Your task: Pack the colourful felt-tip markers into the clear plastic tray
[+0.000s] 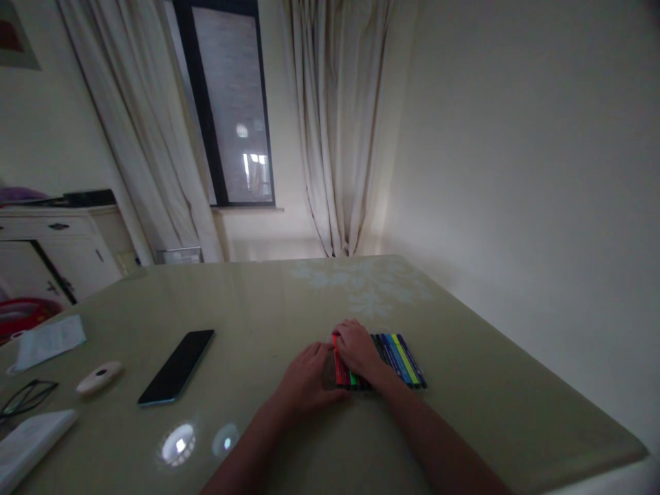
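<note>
A row of coloured markers (410, 361) lies side by side in a flat clear case on the table, with red ones at the left and green, black, blue and yellow further right. My left hand (306, 378) is around the case's left end, its thumb along the near edge and its fingers by the left side. Over the left part of the row lies my right hand (357, 347), fingers curled down at the top of a red marker (337, 364). The right hand and wrist hide several markers in the middle.
Left of my hands a black phone (176, 368) lies on the glossy table (247, 302). Beyond it are a pale oval object (100, 378), a face mask (50, 342), glasses (28, 397) and a white box-like object (34, 440). A wall (526, 172) runs along the right.
</note>
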A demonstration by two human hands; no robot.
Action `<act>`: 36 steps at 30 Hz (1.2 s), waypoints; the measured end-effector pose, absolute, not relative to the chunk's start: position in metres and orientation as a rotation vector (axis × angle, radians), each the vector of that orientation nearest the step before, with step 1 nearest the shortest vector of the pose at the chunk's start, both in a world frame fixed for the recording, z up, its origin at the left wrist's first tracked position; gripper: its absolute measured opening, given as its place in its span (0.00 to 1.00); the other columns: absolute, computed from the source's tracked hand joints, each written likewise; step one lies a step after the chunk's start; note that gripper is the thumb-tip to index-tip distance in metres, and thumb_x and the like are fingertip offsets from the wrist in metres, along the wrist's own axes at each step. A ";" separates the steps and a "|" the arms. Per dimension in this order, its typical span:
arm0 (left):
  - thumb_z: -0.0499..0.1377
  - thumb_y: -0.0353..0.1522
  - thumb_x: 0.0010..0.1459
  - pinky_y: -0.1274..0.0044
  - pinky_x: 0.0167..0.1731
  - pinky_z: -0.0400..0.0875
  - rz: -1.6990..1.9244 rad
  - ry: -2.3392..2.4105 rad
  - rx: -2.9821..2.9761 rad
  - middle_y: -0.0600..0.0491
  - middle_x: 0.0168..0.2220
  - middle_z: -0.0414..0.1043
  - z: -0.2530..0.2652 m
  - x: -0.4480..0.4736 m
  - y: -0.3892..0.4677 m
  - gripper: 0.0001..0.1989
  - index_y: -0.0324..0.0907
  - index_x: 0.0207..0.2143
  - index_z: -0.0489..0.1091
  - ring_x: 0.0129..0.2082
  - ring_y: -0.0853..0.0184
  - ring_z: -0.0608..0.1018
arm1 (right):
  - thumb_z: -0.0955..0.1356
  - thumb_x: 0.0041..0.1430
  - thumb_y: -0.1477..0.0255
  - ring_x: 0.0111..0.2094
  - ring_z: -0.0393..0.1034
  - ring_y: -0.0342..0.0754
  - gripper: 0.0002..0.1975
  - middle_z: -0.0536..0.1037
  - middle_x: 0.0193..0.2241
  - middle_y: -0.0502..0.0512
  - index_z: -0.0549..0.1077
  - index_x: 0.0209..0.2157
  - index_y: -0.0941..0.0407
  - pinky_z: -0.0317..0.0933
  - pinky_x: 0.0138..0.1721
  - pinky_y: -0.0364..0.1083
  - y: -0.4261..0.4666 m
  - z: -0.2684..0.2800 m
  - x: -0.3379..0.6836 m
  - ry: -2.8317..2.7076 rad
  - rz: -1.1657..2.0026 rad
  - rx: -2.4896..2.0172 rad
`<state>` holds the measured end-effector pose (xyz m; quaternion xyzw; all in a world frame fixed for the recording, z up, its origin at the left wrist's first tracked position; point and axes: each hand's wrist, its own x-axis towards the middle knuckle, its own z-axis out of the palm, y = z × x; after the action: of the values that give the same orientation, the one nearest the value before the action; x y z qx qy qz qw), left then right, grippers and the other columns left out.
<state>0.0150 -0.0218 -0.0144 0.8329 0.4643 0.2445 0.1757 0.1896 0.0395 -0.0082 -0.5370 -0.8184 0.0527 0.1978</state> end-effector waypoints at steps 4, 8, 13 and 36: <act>0.71 0.47 0.46 0.60 0.58 0.69 0.691 1.344 2.320 0.43 0.59 0.73 -0.011 0.015 -0.022 0.41 0.45 0.60 0.65 0.57 0.49 0.75 | 0.61 0.66 0.76 0.43 0.68 0.50 0.12 0.78 0.38 0.59 0.77 0.36 0.58 0.56 0.47 0.46 0.044 -0.014 0.188 -2.231 0.164 -1.499; 0.72 0.48 0.44 0.58 0.60 0.67 0.652 1.403 2.281 0.40 0.62 0.71 -0.009 0.016 -0.022 0.46 0.43 0.64 0.63 0.59 0.47 0.74 | 0.62 0.68 0.73 0.40 0.67 0.49 0.10 0.76 0.36 0.57 0.74 0.35 0.57 0.58 0.44 0.45 0.051 -0.019 0.189 -2.114 0.185 -1.427; 0.71 0.49 0.45 0.56 0.62 0.65 0.567 1.458 2.279 0.38 0.64 0.68 -0.007 0.019 -0.023 0.48 0.41 0.65 0.62 0.62 0.44 0.71 | 0.63 0.70 0.65 0.35 0.66 0.47 0.15 0.72 0.31 0.53 0.69 0.28 0.56 0.57 0.40 0.44 0.056 -0.017 0.194 -2.023 0.228 -1.274; 0.47 0.29 0.67 0.65 0.52 0.75 0.778 1.573 2.369 0.38 0.67 0.63 -0.029 0.035 -0.022 0.32 0.43 0.71 0.46 0.57 0.55 0.77 | 0.57 0.73 0.54 0.31 0.68 0.47 0.24 0.75 0.28 0.53 0.68 0.29 0.53 0.59 0.35 0.44 0.011 0.011 0.161 -1.658 0.440 -1.124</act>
<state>0.0353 -0.0216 -0.0286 0.7998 0.5311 0.2627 0.0966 0.1612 0.0114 0.0107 -0.4685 -0.6911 0.1835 0.5189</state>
